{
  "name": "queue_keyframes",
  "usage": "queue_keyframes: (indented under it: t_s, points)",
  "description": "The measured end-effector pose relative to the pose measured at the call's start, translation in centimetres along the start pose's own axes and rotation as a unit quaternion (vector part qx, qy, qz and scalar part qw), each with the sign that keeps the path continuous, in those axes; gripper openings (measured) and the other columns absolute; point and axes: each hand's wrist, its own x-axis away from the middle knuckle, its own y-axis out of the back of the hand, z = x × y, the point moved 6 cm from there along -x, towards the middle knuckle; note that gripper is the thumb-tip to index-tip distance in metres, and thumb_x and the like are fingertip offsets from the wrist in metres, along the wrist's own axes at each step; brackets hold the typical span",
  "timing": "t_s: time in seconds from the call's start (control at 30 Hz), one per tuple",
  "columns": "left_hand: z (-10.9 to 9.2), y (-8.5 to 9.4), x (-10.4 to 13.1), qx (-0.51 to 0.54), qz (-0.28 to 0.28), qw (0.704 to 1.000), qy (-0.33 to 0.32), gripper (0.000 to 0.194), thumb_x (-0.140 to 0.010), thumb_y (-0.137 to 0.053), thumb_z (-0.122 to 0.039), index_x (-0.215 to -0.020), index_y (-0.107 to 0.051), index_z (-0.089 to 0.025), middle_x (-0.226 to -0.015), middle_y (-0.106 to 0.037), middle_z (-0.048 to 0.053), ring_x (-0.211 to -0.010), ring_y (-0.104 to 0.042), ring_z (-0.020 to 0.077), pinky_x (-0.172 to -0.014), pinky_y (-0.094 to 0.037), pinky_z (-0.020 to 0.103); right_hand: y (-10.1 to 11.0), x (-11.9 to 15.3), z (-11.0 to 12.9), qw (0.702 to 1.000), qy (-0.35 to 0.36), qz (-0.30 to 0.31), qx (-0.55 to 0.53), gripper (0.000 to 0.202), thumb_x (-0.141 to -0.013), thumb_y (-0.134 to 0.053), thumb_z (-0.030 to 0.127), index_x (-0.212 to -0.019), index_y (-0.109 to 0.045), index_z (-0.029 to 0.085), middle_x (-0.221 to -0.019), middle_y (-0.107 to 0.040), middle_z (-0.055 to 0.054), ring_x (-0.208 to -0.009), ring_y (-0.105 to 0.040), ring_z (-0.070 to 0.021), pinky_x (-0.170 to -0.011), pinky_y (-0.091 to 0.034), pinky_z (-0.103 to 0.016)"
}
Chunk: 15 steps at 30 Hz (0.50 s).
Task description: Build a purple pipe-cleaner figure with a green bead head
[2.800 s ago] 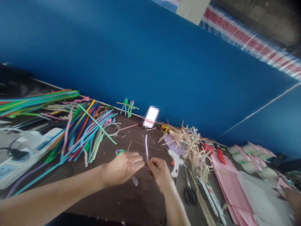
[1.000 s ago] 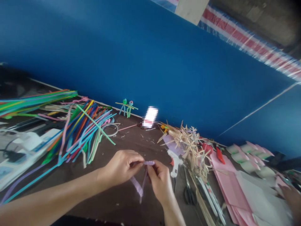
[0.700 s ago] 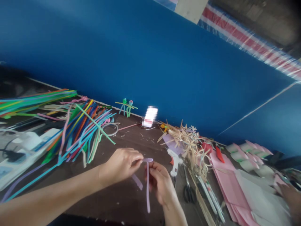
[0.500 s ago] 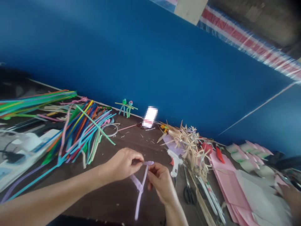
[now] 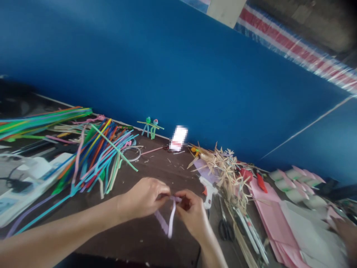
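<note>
Over the dark table, both my hands hold a purple pipe cleaner point(image 5: 171, 219) bent into a loop with a twisted upper part. My left hand point(image 5: 147, 197) pinches it at its upper left, fingers closed. At the upper right, my right hand point(image 5: 191, 208) has thumb and fingers closed on the same piece; its fingertips partly hide the twisted section. One pale end hangs down between the hands, beside a thicker twisted strand on the left.
Left lie bundles of coloured pipe cleaners point(image 5: 97, 156) and a white power strip point(image 5: 16, 197). Two small pipe-cleaner figures point(image 5: 150, 127) stand by the blue wall. Right are dried strips point(image 5: 225, 167), a glue gun point(image 5: 208, 191), scissors point(image 5: 225, 229), pink paper point(image 5: 272, 219) and another person's hand point(image 5: 344, 227).
My right hand has moved up and closer to my left hand. The hanging purple end has swung up and no longer reaches as low.
</note>
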Motion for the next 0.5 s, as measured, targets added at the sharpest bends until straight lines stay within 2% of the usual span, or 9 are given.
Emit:
queue_keyframes:
  t_s: [0.1,0.2,0.3,0.4,0.5]
  points:
    - [-0.4,-0.3,0.2,-0.039,0.000,0.998,-0.039,0.016,-0.077,-0.047,-0.014,-0.069,-0.060,-0.018,-0.061,-0.059,-0.001,-0.060,-0.055,0.0124,-0.056,-0.035,0.021,0.2,0.0,0.2,1.000,0.002,0.012,0.019,0.012,-0.065,-0.064,0.025,-0.074,-0.063,0.017,-0.052,-0.048,0.004,-0.045,-0.039,-0.0074,-0.040,-0.029,-0.018]
    - [-0.7,-0.4,0.3,-0.089,0.000,0.994,-0.070,0.018,-0.078,-0.044,-0.013,-0.068,-0.058,-0.018,-0.061,-0.057,0.000,-0.061,-0.053,0.0128,-0.056,-0.035,0.022,0.1,-0.3,0.3,0.999,-0.024,0.031,0.009,0.019,-0.070,-0.060,0.034,-0.069,-0.062,0.015,-0.047,-0.046,0.005,-0.040,-0.037,-0.0059,-0.037,-0.026,-0.018]
    - [-1.2,-0.4,0.4,-0.141,0.014,0.984,-0.111,0.021,-0.081,-0.041,-0.014,-0.064,-0.054,-0.017,-0.060,-0.054,0.001,-0.060,-0.050,0.0135,-0.054,-0.034,0.024,0.1,-0.8,0.1,0.998,-0.055,0.039,-0.002,0.032,-0.074,-0.054,0.039,-0.055,-0.055,0.014,-0.040,-0.041,0.006,-0.034,-0.033,-0.0044,-0.035,-0.022,-0.017]
    - [-1.9,-0.2,0.7,-0.152,0.021,0.974,-0.165,0.020,-0.083,-0.039,-0.015,-0.072,-0.055,-0.016,-0.063,-0.055,0.002,-0.061,-0.048,0.0137,-0.054,-0.034,0.024,-0.3,-1.2,-0.5,0.990,-0.105,0.055,-0.070,0.036,-0.071,-0.057,0.042,-0.049,-0.047,0.015,-0.038,-0.040,0.007,-0.033,-0.030,-0.0034,-0.033,-0.019,-0.016]
    - [-2.1,0.0,0.8,-0.107,0.002,0.977,-0.183,0.021,-0.084,-0.037,-0.016,-0.081,-0.058,-0.016,-0.065,-0.056,0.003,-0.061,-0.048,0.0131,-0.056,-0.036,0.023,-1.1,-1.2,-1.0,0.967,-0.154,0.068,-0.189,0.028,-0.065,-0.062,0.041,-0.064,-0.051,0.015,-0.043,-0.042,0.008,-0.033,-0.029,-0.0033,-0.032,-0.019,-0.015]
